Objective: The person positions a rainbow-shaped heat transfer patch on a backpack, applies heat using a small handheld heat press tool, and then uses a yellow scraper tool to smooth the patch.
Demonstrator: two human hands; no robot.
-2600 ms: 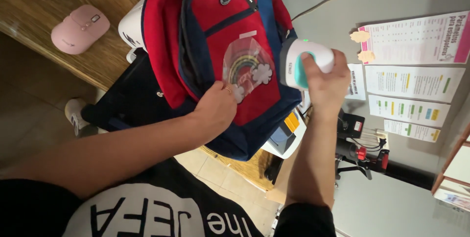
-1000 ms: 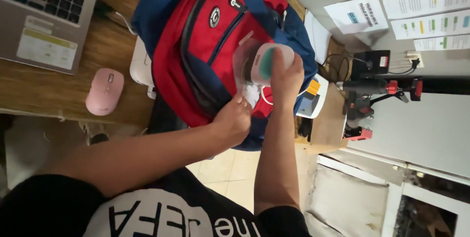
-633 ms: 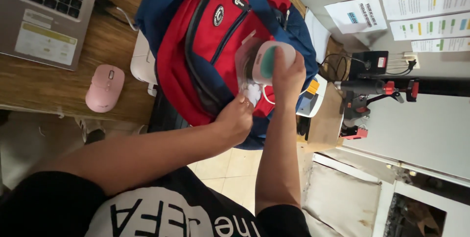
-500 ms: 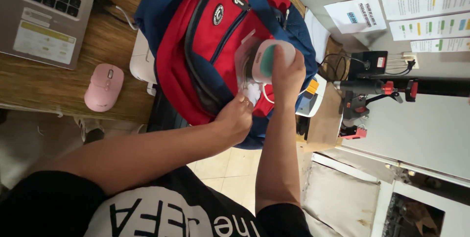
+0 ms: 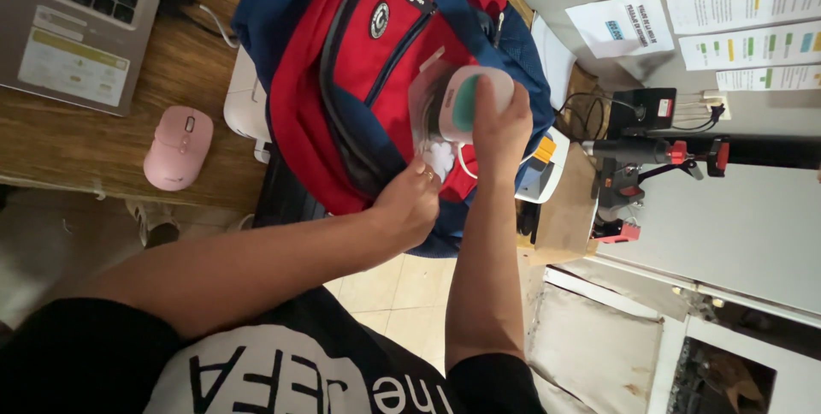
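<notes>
A wooden bench [image 5: 111, 144] carries your red-and-blue backpack [image 5: 359, 80]. Your right hand [image 5: 500, 127] grips a white-and-teal device [image 5: 466, 102] at its front pocket; your left hand [image 5: 410, 204] pinches the pocket edge.

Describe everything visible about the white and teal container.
The white and teal container is a small rounded case, smooth like plastic, white with a teal oval patch on the side facing the camera. It appears closed. The right hand grips it from below, thumb across its face, holding it at the clear front pocket of the red and blue backpack. The left hand pinches the pocket's lower edge.
</notes>
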